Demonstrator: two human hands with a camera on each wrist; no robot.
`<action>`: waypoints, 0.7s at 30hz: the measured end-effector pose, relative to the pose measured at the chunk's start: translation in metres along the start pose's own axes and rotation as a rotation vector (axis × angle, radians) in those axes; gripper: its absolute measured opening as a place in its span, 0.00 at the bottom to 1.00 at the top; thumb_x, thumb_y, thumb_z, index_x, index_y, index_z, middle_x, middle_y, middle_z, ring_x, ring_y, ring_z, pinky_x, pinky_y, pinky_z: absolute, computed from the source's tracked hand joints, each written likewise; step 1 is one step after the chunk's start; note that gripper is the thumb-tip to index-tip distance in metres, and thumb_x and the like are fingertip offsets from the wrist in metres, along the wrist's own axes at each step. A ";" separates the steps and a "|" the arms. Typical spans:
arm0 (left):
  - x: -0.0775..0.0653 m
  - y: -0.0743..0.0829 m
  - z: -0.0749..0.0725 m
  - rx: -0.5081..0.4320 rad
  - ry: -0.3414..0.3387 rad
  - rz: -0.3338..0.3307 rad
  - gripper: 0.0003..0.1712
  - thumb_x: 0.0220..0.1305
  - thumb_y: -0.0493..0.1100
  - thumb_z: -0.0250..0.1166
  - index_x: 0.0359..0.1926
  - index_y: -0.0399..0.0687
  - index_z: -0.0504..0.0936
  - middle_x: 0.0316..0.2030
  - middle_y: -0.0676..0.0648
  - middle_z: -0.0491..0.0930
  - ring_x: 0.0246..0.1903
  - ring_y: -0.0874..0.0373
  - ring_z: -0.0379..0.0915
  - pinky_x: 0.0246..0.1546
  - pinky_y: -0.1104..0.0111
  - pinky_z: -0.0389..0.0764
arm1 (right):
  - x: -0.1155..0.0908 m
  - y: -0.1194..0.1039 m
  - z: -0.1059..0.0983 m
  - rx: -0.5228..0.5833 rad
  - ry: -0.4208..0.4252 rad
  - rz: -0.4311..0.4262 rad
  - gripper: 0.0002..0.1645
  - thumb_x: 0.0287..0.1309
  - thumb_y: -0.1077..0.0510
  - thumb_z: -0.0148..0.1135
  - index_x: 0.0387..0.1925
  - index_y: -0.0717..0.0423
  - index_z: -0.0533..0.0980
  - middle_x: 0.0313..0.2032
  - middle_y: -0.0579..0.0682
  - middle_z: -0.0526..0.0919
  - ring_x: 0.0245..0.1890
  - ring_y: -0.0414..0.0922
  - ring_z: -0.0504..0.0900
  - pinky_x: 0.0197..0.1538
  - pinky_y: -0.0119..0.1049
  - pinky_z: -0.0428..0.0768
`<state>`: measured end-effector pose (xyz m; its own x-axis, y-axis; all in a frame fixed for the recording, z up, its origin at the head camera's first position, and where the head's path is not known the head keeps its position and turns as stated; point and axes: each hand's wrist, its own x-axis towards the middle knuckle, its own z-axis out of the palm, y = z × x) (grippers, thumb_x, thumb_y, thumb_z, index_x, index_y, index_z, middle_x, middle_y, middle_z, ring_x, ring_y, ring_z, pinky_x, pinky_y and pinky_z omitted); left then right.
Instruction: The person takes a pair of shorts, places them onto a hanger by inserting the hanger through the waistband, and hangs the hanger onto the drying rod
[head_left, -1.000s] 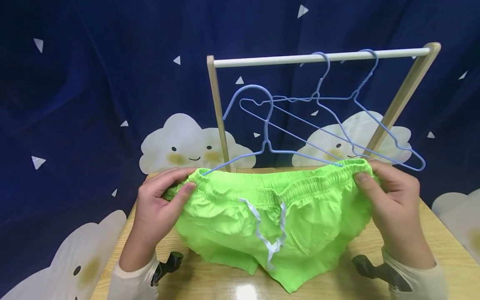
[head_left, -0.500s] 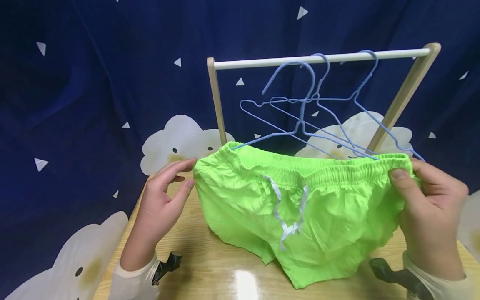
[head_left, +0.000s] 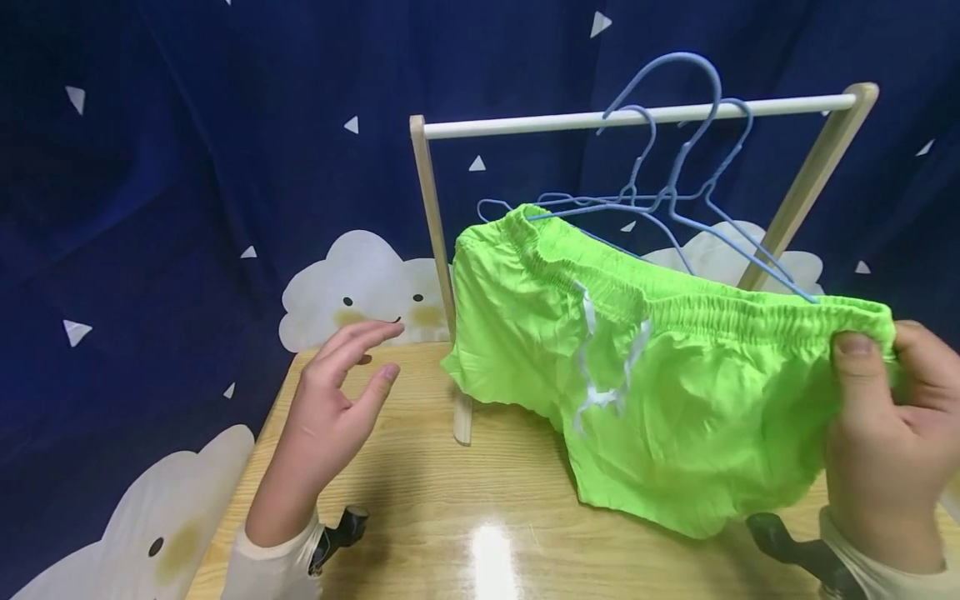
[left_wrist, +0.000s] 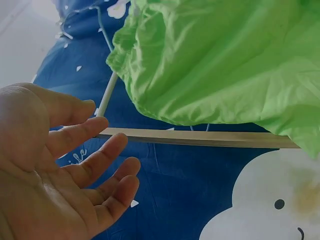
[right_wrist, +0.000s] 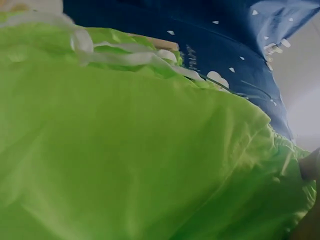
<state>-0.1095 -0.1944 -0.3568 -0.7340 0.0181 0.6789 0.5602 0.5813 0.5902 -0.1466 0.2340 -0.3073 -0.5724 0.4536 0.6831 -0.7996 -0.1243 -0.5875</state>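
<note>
Bright green shorts (head_left: 697, 400) with a white drawstring (head_left: 600, 396) hang tilted, their left side higher, with a blue hanger (head_left: 678, 179) inside the waistband. My right hand (head_left: 892, 417) pinches the waistband's right end, thumb in front. The hanger's hook overlaps the white rail (head_left: 525, 125) in the head view; whether it touches the rail I cannot tell. My left hand (head_left: 333, 408) is apart from the shorts, to their left, fingers loosely bent around nothing. In the left wrist view that palm (left_wrist: 50, 185) faces the camera, below the green fabric (left_wrist: 200, 65). Green cloth fills most of the right wrist view.
A small rack with wooden posts (head_left: 431, 200) stands on the wooden table (head_left: 427, 500). Two more blue hangers hang on its rail, one with its hook (head_left: 738, 125) toward the right. Behind is a dark blue curtain (head_left: 187, 167) with clouds and triangles.
My left hand has let go of the shorts' waistband and stays at the left. My right hand has carried the shorts and hanger up and to the right, toward the rail.
</note>
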 end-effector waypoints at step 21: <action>-0.073 0.094 0.042 0.101 -0.039 -0.043 0.22 0.69 0.36 0.64 0.62 0.51 0.82 0.61 0.57 0.75 0.62 0.61 0.71 0.63 0.64 0.69 | 0.012 -0.010 -0.002 -0.524 -0.138 -0.290 0.12 0.62 0.62 0.66 0.35 0.71 0.86 0.32 0.59 0.87 0.32 0.30 0.78 0.43 0.24 0.70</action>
<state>-0.0189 -0.1068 -0.3693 -0.7719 0.0215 0.6354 0.4876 0.6614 0.5699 -0.1453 0.2423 -0.2940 -0.3909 0.2814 0.8764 -0.7507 0.4534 -0.4805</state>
